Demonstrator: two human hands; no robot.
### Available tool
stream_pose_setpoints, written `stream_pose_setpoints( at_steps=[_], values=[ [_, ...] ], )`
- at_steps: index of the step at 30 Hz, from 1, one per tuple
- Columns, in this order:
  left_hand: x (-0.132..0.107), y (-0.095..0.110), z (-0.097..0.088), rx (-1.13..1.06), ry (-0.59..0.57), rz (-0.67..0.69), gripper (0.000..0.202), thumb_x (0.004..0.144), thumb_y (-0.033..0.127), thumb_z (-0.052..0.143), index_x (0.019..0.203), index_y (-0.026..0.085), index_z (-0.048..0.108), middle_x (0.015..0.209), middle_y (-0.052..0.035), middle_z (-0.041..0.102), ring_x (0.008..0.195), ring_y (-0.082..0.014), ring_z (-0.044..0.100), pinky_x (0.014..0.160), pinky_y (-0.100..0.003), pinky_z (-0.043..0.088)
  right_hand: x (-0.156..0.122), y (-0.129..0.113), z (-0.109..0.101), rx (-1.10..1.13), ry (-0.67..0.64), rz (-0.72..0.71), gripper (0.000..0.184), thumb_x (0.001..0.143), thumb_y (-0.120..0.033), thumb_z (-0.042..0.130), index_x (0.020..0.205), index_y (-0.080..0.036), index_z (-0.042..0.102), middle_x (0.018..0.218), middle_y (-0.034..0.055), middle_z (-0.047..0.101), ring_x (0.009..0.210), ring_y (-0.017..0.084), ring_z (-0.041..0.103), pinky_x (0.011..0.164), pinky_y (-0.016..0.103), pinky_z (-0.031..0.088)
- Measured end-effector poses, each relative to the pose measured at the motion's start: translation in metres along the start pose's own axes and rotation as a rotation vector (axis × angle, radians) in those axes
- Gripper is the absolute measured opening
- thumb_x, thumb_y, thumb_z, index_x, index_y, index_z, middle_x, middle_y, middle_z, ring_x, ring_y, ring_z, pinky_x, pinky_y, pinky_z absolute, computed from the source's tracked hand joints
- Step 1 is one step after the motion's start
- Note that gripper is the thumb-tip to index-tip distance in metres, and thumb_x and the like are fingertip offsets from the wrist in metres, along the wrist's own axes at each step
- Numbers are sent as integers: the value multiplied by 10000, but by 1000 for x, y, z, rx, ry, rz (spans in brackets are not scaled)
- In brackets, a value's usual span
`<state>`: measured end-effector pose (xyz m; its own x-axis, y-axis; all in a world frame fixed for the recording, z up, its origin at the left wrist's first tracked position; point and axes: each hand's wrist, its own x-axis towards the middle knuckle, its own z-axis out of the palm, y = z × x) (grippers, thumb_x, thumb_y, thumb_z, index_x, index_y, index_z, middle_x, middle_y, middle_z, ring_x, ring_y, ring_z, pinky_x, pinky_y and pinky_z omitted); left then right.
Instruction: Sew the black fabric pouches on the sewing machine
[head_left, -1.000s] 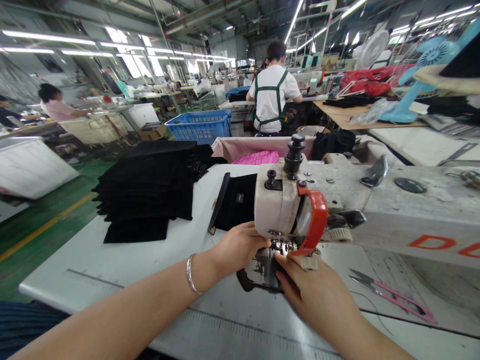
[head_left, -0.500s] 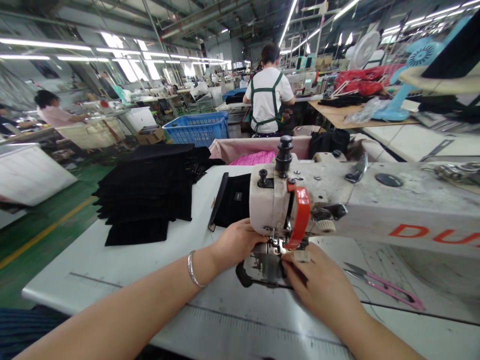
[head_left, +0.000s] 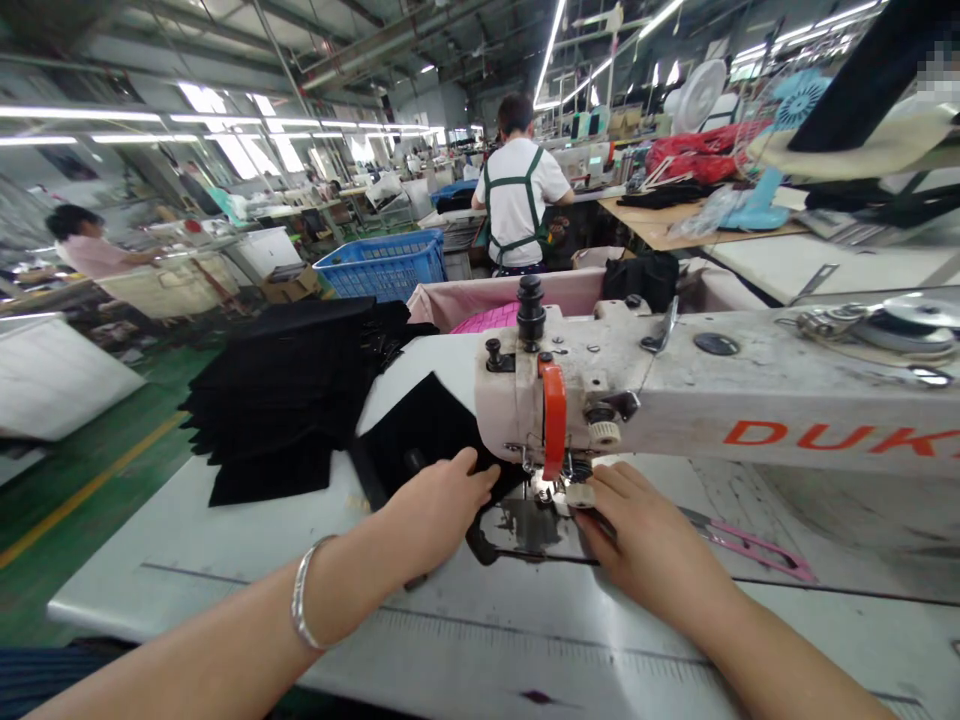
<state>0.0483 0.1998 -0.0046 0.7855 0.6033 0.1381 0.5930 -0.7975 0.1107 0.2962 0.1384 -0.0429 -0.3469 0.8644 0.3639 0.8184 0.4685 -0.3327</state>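
My left hand [head_left: 442,505], a silver bangle on its wrist, lies on a black fabric piece [head_left: 424,415] left of the needle, its fingers bent against the cloth. That piece is turned at an angle, and its right corner runs toward the presser foot [head_left: 546,488] of the sewing machine [head_left: 510,395]. Close by the foot on the right, my right hand [head_left: 649,525] has its fingers and thumb drawn together. What lies between them is hidden by the machine's parts. An orange guard [head_left: 553,420] stands in front of the needle.
A stack of black fabric pieces [head_left: 277,390] sits at the left of the white table [head_left: 247,620]. Pink-handled thread snips [head_left: 757,550] lie right of my right hand. Behind the machine are a pink cloth-lined bin [head_left: 435,300], a blue basket [head_left: 382,265] and a person [head_left: 517,190] facing away.
My left hand has moved left and away from the needle, and the black fabric piece has turned and come nearer with it. My right hand stays by the presser foot. The view has shifted slightly.
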Motion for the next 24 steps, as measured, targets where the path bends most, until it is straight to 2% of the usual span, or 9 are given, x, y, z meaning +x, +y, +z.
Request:
stream_pose_setpoints(
  at_steps=[2, 4, 7, 9, 11, 13, 16, 24],
  values=[
    [-8, 12, -6, 5, -91, -51, 265, 927, 181, 553, 1175, 149, 641, 971, -82, 650, 815, -197, 635, 790, -328, 539, 2, 3, 3, -3, 44, -14, 80, 899, -133, 539, 889, -197, 587, 916, 70, 604, 887, 235, 555, 750, 362, 478],
    [-14, 23, -6, -10, -137, -71, 288, 908, 212, 593, 1188, 165, 639, 1084, -103, 637, 974, -239, 630, 871, -377, 537, 3, 5, 7, -20, 80, -13, 77, 912, -137, 531, 916, -179, 596, 947, 92, 609, 921, 248, 559, 768, 376, 482],
    [-20, 33, 7, -89, -64, 17, 407, 934, 137, 509, 1339, 176, 513, 1383, -118, 517, 1306, -254, 463, 1078, -457, 431, 0, 2, 9, -26, 72, -79, 129, 927, -131, 519, 974, -178, 630, 943, 82, 620, 914, 241, 562, 795, 384, 482],
    [-24, 35, 18, -143, -34, 64, 490, 943, 68, 424, 1422, 169, 403, 1450, -108, 469, 1382, -213, 382, 1144, -460, 364, -4, -2, 8, -19, 50, -204, 180, 940, -129, 504, 1043, -184, 641, 959, 69, 635, 897, 221, 568, 813, 378, 486],
    [-28, 33, 26, -174, -29, 69, 505, 941, 47, 397, 1431, 168, 388, 1455, -99, 470, 1400, -193, 358, 1170, -460, 330, -8, -6, 8, -7, 17, -322, 217, 949, -120, 485, 1085, -182, 641, 967, 61, 647, 887, 204, 579, 806, 364, 495],
    [-30, 31, 28, -199, -33, 69, 492, 942, 56, 405, 1420, 172, 406, 1458, -90, 467, 1404, -184, 354, 1181, -451, 316, -11, -10, 8, 6, -5, -365, 231, 948, -112, 472, 1085, -179, 646, 930, 51, 651, 851, 191, 592, 763, 352, 505],
    [-28, 27, 25, -235, -43, 81, 481, 940, 58, 409, 1405, 178, 430, 1458, -81, 465, 1405, -176, 352, 1188, -437, 308, -11, -13, 10, 10, 0, -360, 245, 931, -101, 478, 1089, -174, 651, 896, 49, 652, 808, 190, 602, 711, 349, 513],
    [-4, 5, 28, -212, -8, 113, 424, 923, 49, 424, 1333, 124, 504, 1374, -125, 539, 1353, -206, 427, 1151, -434, 365, -9, -13, 15, -5, 34, -292, 315, 885, -65, 518, 1169, -131, 638, 957, 92, 662, 915, 230, 608, 817, 395, 519]
  ],
)
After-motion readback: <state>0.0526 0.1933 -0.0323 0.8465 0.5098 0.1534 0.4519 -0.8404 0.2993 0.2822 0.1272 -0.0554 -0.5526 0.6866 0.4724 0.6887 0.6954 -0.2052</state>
